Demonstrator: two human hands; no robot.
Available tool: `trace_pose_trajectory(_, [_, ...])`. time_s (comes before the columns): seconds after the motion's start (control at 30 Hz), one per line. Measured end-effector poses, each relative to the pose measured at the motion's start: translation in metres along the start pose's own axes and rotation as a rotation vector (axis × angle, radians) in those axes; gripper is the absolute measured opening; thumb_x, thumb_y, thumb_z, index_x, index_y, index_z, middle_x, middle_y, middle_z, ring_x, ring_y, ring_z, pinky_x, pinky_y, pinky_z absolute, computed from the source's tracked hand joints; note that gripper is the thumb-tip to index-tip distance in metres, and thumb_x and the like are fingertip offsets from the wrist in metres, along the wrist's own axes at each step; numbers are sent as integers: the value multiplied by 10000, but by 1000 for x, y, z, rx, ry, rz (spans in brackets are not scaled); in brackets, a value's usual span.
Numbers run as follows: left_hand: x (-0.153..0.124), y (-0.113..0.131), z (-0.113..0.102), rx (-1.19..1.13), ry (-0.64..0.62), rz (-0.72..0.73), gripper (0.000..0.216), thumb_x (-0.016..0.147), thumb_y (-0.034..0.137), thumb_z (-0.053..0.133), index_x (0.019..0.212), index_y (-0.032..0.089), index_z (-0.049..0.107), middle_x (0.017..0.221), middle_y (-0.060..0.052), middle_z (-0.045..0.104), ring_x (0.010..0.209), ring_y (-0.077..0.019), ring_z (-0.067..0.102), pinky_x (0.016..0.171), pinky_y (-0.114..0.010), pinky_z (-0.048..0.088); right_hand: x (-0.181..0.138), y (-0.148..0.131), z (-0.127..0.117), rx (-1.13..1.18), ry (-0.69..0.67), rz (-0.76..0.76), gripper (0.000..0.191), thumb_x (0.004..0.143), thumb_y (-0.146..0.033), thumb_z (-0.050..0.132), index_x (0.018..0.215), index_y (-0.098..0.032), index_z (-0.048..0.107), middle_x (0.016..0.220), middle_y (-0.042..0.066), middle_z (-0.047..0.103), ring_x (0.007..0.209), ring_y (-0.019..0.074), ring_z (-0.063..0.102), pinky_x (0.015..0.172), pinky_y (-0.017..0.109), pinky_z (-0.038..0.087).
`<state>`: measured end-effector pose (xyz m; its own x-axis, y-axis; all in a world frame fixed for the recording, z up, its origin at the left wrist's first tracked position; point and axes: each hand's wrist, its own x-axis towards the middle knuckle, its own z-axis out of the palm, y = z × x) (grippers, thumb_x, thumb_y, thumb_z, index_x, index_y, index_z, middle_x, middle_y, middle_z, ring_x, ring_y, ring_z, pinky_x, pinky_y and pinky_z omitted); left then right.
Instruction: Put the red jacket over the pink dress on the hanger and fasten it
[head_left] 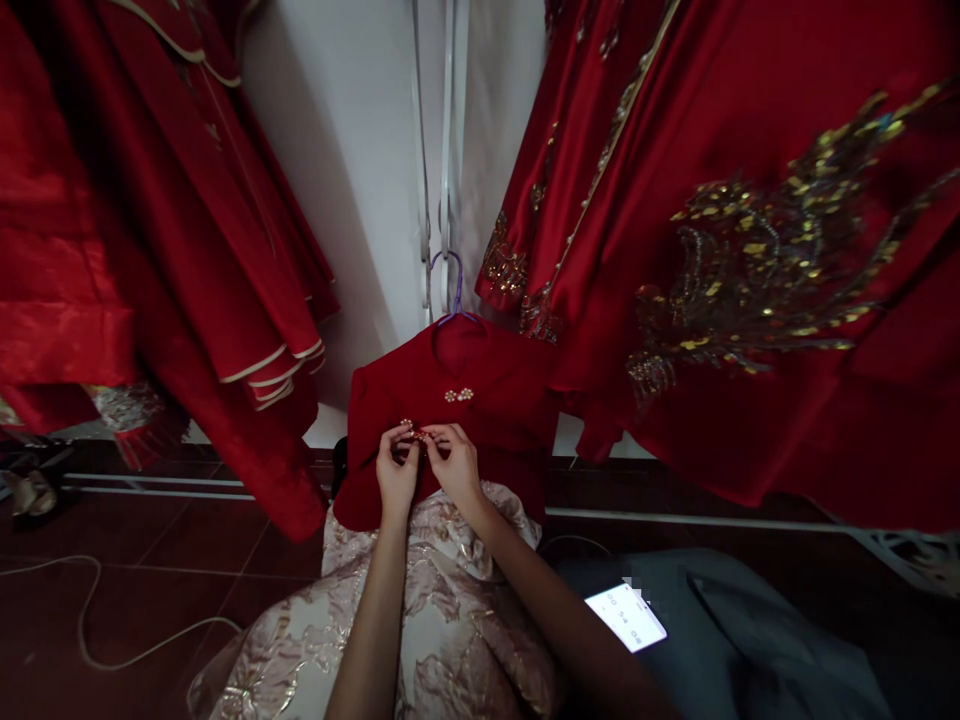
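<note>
A red short-sleeved top (405,375) hangs in front of me on a purple wire hanger (458,290). Below its neckline sits a pearly flower-shaped clasp (459,396), its two halves side by side. Lower on the front, my left hand (397,468) and my right hand (454,468) meet with thumbs and fingertips pinched together. Between them is a small shiny piece that looks like another flower-shaped clasp, partly covered by the fingers. One pearly flower ornament (406,424) shows just above my left fingertips.
Red garments (247,230) hang at left, and a red gown with gold sequin embroidery (795,240) hangs at right. Pale brocade fabric (442,600) lies below my arms. A lit phone (627,614) shows a timer at lower right. A white cable (94,610) crosses the tiled floor.
</note>
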<state>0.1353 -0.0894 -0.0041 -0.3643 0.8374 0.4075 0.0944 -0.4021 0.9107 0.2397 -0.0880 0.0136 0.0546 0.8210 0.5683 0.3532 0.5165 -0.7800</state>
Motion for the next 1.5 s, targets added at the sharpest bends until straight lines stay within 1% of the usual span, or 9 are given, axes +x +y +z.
trace_pose_trajectory(0.2, [2, -2, -1, 22, 0, -10, 259, 700, 235, 612, 947, 154, 610, 929, -62, 648, 734, -129, 600, 666, -243, 488, 2, 0, 3, 20, -22, -23, 194, 816, -163, 499, 947, -196, 639, 915, 53, 597, 786, 129, 608, 721, 253, 551])
trace_pose_trajectory(0.4, [2, -5, -3, 43, 51, -29, 307, 702, 342, 647, 937, 144, 670, 929, -83, 676, 732, -144, 619, 652, -250, 501, 3, 1, 5, 9, -16, -25, 191, 815, -164, 500, 943, -192, 640, 909, 57, 597, 786, 135, 609, 711, 255, 555])
trace_pose_trajectory(0.57, [0, -3, -5, 61, 67, -19, 331, 705, 365, 647, 948, 146, 697, 920, -84, 698, 770, -165, 644, 683, -264, 521, 1, 1, 7, 4, 6, -30, 195, 833, -184, 496, 963, -197, 640, 927, 58, 601, 797, 133, 614, 725, 251, 551])
trace_pose_trajectory(0.87, [-1, -1, -7, 59, 75, -63, 286, 688, 325, 648, 897, 134, 689, 873, -76, 706, 724, -164, 654, 695, -281, 535, 1, -1, 6, -14, 4, -17, 210, 832, -168, 489, 970, -199, 645, 938, 58, 607, 806, 135, 614, 732, 258, 546])
trace_pose_trajectory(1.03, [2, -2, -7, 59, 12, -35, 232, 719, 322, 615, 859, 140, 650, 863, -67, 681, 748, -157, 631, 703, -280, 519, 8, -5, 4, -4, -43, 8, 209, 822, -177, 497, 959, -195, 655, 943, 62, 625, 785, 133, 626, 715, 261, 552])
trace_pose_trajectory(1.13, [1, -3, -7, 100, 40, -7, 203, 766, 297, 556, 906, 154, 592, 874, -63, 648, 765, -148, 611, 715, -278, 502, 16, -11, -10, 30, -150, 35, 216, 815, -184, 497, 957, -192, 659, 943, 54, 655, 774, 128, 642, 692, 253, 553])
trace_pose_trajectory(1.23, [-8, -3, -10, 190, 90, 31, 188, 759, 237, 536, 933, 167, 527, 857, -50, 597, 757, -145, 584, 721, -284, 486, 20, -16, -40, 26, -265, 62, 216, 810, -191, 497, 949, -189, 663, 921, 45, 686, 773, 130, 651, 678, 247, 542])
trace_pose_trajectory(1.37, [-28, 3, -17, 418, -11, 108, 267, 688, 191, 596, 945, 184, 523, 860, -35, 555, 781, -159, 543, 747, -298, 454, 14, -12, -84, -100, -330, 125, 159, 785, -220, 536, 867, -184, 666, 797, 33, 701, 715, 137, 650, 631, 239, 512])
trace_pose_trajectory(1.5, [-40, 10, -22, 489, -133, 105, 218, 722, 192, 563, 940, 197, 565, 758, -11, 537, 729, -156, 533, 690, -274, 439, 0, 3, -97, -236, -335, 159, 164, 730, -255, 613, 858, -161, 652, 742, 41, 684, 659, 138, 627, 626, 251, 489])
